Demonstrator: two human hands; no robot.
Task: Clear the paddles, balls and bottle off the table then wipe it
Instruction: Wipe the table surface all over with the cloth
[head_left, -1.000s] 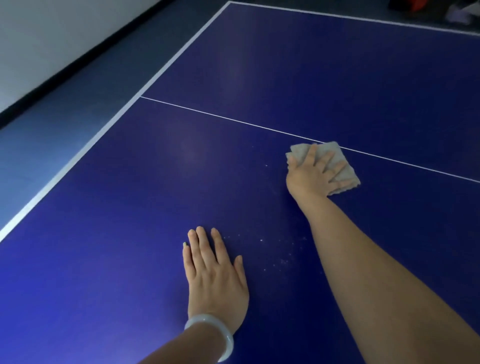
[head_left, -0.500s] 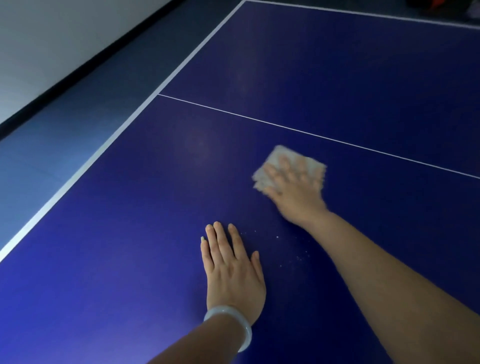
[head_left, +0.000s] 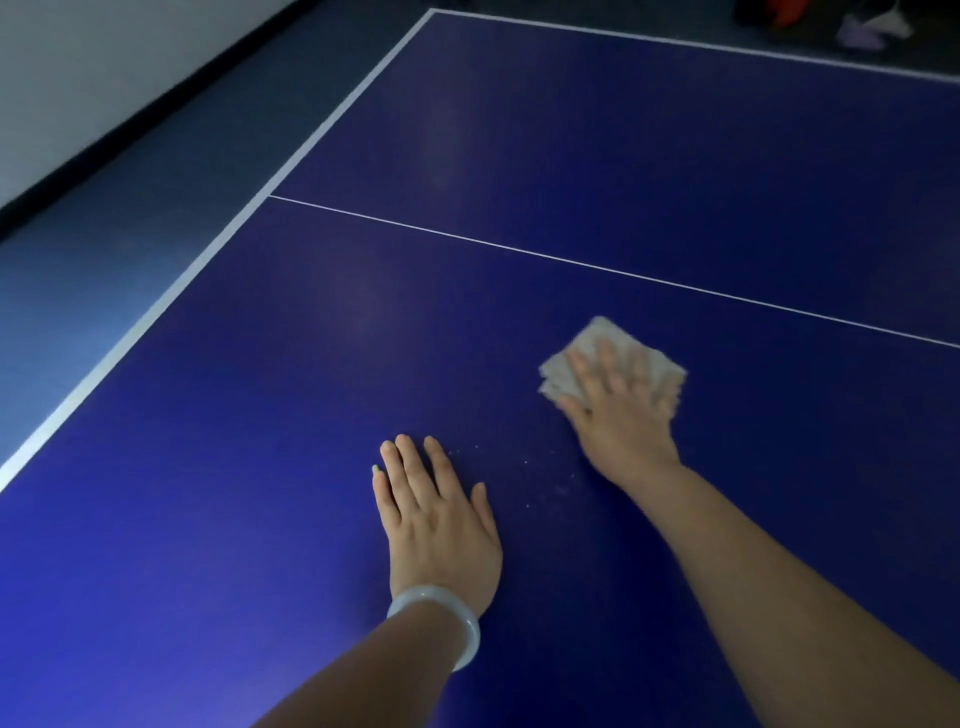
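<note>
A blue table-tennis table (head_left: 571, 145) with white lines fills the head view. My right hand (head_left: 621, 410) presses flat, with spread fingers, on a folded beige cloth (head_left: 566, 371) just below the white centre line; hand and cloth are motion-blurred. My left hand (head_left: 439, 514), with a pale bangle on its wrist, lies flat on the tabletop to the lower left of the cloth, fingers straight. Small pale specks dot the surface between the two hands. No paddles, balls or bottle are in view.
The table's white left edge (head_left: 208, 254) runs diagonally, with blue-grey floor (head_left: 78, 270) and a white wall with dark skirting beyond it. Past the far edge at top right lie some blurred objects (head_left: 862, 26), orange and pale.
My right hand has slid the cloth back toward me, first to the left and then to the right, across the area below the centre line. My left hand has stayed flat in place.
</note>
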